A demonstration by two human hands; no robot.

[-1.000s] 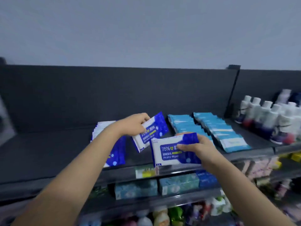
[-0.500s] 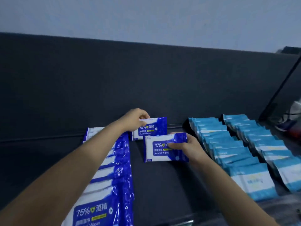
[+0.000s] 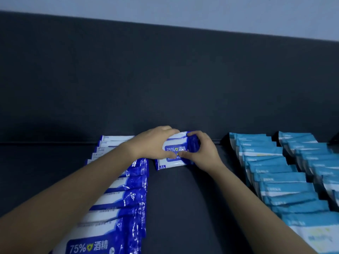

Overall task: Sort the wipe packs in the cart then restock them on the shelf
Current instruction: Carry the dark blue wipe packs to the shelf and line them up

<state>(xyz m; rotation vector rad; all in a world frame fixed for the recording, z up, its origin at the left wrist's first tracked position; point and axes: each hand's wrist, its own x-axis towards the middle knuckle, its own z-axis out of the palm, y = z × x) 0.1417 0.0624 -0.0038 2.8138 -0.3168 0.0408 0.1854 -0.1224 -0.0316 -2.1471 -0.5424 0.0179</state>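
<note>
Across the whole lower view, a flat dark grey shelf board, backed by an upright dark grey back panel under a strip of pale wall. Toward the right end of the board, two overlapping rows of soft light-blue-and-white wipe packs, running from the back edge to the front edge. Toward the left, one overlapping row of glossy dark-blue-and-white alcohol wipe packs, also reaching from back to front. Between these, a lane of board holding packs only at its back end.

Seems well along: three sorted rows laid, colours kept apart, a fourth row barely begun. Left to do, by the look of it: filling that middle lane forward to the front edge. No cart in view, so no telling how many packs remain.

At the back edge of the middle lane, against the back panel, the held dark-blue-and-white packs, two by the look of it, one leaning behind the other. Just beside the dark-blue row, well apart from the light-blue rows. Left hand on the left end, fingers curled over the top edge, thumb on the printed face. Right hand on the right end, fingers wrapped over the top, thumb on the face, the two thumbs nearly meeting. Both hands closed round the packs, neither free.
</note>
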